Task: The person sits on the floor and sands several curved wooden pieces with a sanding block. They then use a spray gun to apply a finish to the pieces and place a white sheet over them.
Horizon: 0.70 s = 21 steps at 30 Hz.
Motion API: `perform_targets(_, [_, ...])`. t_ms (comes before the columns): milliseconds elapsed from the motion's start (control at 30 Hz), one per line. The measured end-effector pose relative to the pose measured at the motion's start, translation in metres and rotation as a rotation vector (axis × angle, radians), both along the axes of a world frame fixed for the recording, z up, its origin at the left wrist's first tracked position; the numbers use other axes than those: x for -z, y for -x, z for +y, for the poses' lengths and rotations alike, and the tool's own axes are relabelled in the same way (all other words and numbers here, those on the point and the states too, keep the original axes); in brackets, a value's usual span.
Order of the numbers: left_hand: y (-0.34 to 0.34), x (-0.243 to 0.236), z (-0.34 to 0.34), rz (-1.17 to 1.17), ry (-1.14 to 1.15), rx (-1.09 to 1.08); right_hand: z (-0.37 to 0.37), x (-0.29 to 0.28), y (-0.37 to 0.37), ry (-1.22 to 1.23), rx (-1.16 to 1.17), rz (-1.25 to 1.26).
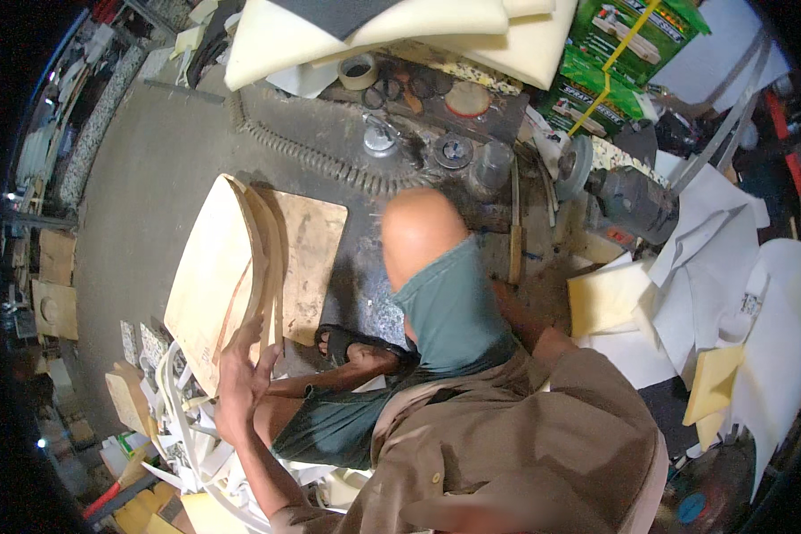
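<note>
My left hand [243, 372] grips the lower edge of a curved pale wooden panel [209, 289], its fingers closed round the layered rim. The panel stands tilted, its rounded end up and its curved edge to the right. Just behind it lies a flat square wooden board [310, 258] with dark stains. My right hand [518, 319] is low beside my raised knee, partly behind the green shorts and in shadow; its fingers are hidden. A long tool with a wooden handle [515, 254] lies closest to it.
A coiled hose [311, 160] crosses the floor ahead. Beyond my knee are a metal spray gun cup [380, 138], a tape roll [358, 71] and a bench grinder [632, 200]. Foam sheets [392, 44] and green boxes [627, 44] stand at the back. White sheets [712, 267] lie right, scraps [182, 427] left.
</note>
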<state>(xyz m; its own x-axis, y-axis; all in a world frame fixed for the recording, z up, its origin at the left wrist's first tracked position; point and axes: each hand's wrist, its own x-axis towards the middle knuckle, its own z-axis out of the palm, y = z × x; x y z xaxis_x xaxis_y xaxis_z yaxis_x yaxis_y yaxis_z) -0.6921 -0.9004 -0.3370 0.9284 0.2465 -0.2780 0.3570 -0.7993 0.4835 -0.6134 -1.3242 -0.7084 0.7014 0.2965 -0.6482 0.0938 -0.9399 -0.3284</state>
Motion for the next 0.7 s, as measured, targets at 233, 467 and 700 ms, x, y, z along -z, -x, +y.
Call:
perform_targets(233, [-0.01,0.074,0.046,-0.042,-0.3,0.003,-0.037,-0.08,-0.047,-0.256,0.119,0.082])
perform_targets(467, [-0.002,0.176,0.101,0.067,-0.532,-0.279,0.043,-0.166,-0.292,-0.527,0.244,-0.653])
perform_targets(700, [-0.005,0.214,0.12,0.14,-0.651,-0.401,0.17,-0.169,-0.375,0.004,-0.002,-0.739])
